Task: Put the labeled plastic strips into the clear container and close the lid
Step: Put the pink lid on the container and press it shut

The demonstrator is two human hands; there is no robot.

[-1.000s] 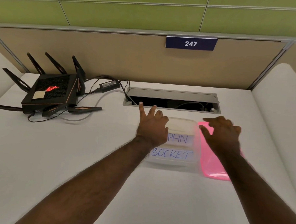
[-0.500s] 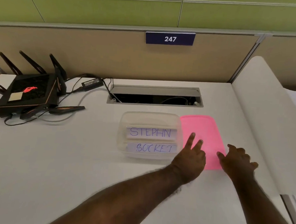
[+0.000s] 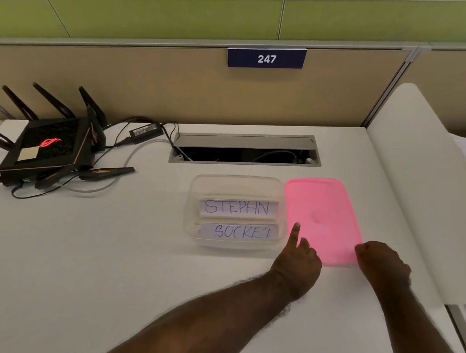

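Observation:
A clear container (image 3: 194, 223) stands open on the white desk. Two white plastic strips lie inside it, one marked STEPHN (image 3: 238, 208) and, nearer me, one marked SOCKET (image 3: 241, 231). The pink lid (image 3: 324, 208) lies flat on the desk, touching the container's right side. My left hand (image 3: 297, 260) covers the lid's near left corner, index finger stretched along its left edge, other fingers curled, thumb hidden. My right hand (image 3: 381, 265) is curled around the lid's near right corner.
A black router (image 3: 47, 147) with antennas, cables and a power adapter (image 3: 145, 130) occupies the back left. An open cable tray (image 3: 245, 152) is sunk into the desk behind the container. A white partition (image 3: 420, 186) borders the right; a beige panel carries a 247 sign (image 3: 266, 58).
Both hands drew back from the container to the lid's near corners. My left hand went from two fingers extended to one, and my right hand's fingers curled onto the corner.

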